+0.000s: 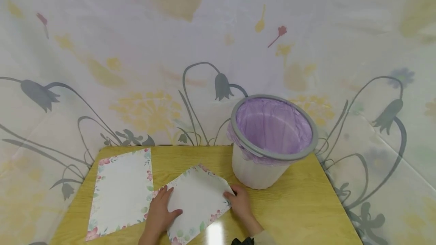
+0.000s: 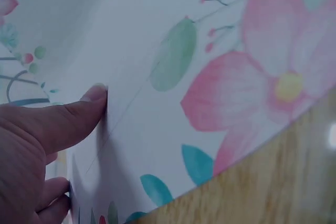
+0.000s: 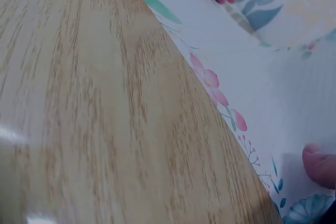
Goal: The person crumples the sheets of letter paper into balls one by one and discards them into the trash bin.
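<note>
floral sheet (image 1: pixel 195 199): left hand (image 1: pixel 160 211) flat on it, right hand (image 1: pixel 240 201) pinching its edge.

Our two hands, low and close together

Our left hand (image 1: pixel 161 210) lies flat at 7 o'clock, fingers straight, thumb (image 2: pixel 79 115) stretched out; our right hand (image 1: pixel 240 201) sits at 5 o'clock, fingers curled in a pinch.

White sheets (image 1: pixel 199 199) bordered with pink flowers and green leaves, on a yellow wood-grain surface (image 1: pixel 299 207); a white bin (image 1: pixel 259 173) with grey rim and lilac liner.
</note>
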### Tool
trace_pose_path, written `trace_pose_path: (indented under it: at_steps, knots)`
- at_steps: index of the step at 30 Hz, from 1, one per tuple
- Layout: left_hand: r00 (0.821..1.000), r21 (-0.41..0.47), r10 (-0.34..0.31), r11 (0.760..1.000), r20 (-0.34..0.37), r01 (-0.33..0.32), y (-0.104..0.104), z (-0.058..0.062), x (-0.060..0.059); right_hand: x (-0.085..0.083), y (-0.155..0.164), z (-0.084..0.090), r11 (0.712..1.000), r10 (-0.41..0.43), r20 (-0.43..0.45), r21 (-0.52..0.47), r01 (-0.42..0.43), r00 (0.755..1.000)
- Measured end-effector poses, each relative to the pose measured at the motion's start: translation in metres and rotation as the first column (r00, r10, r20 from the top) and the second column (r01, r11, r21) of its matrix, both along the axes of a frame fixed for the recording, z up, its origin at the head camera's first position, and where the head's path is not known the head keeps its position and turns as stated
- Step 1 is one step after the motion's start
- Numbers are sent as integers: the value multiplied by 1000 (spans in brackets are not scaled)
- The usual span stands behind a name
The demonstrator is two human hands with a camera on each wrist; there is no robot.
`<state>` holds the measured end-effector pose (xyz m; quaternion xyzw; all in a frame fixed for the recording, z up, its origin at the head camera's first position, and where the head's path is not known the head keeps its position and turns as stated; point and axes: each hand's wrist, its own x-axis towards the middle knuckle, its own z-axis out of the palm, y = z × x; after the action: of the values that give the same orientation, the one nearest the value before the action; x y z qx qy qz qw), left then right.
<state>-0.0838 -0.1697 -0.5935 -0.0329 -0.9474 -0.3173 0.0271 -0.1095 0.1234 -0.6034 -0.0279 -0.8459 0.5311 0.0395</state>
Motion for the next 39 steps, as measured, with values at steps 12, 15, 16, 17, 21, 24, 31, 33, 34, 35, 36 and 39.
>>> trace_pose_path:
  at_steps: [12, 15, 16, 17, 21, 24, 31, 33, 34, 35, 36, 39]
  knots:
    - [996, -20, 42, 999, 77, -41, 3, 0, -1, 1, 2, -5, 1000, -18, -26, 2, 18, 1000]
    - [995, -1, 50, 999, 91, -50, 5, -1, -1, 2, 2, -5, 1000, -29, -27, -12, 29, 999]
    - [995, 4, 53, 999, 89, -54, 6, -1, -1, 2, 2, -6, 1000, -29, -31, -12, 29, 999]
    - [995, 7, 56, 998, 87, -57, 6, 0, 0, 2, 2, -6, 1000, -28, -35, -13, 27, 999]
    - [995, 19, 71, 997, 77, -72, 8, 0, 3, 3, 1, -5, 1000, -31, -33, -8, 30, 999]
    - [995, 61, 87, 994, 54, -90, 10, 1, 4, 3, 0, -4, 999, -44, -24, -29, 44, 999]
    - [991, 212, 132, 969, -9, -127, 23, 8, 6, 5, -4, 8, 994, -56, -2, -96, 56, 998]
    - [988, 268, 151, 953, -23, -139, 28, 10, 7, 6, -7, 12, 993, -33, -18, -114, 31, 999]
    - [986, 299, 161, 944, -42, -142, 31, 11, 6, 6, -9, 13, 991, -15, -28, -130, 11, 999]
    - [983, 335, 170, 932, -63, -139, 34, 11, 6, 7, -11, 15, 990, 6, -44, -143, -12, 999]
    - [980, 368, 181, 920, -88, -137, 37, 13, 6, 8, -13, 17, 986, 31, -48, -164, -38, 998]
    - [973, 496, 184, 864, -142, -91, 46, 18, 5, 10, -19, 22, 968, 110, -48, -220, -118, 993]
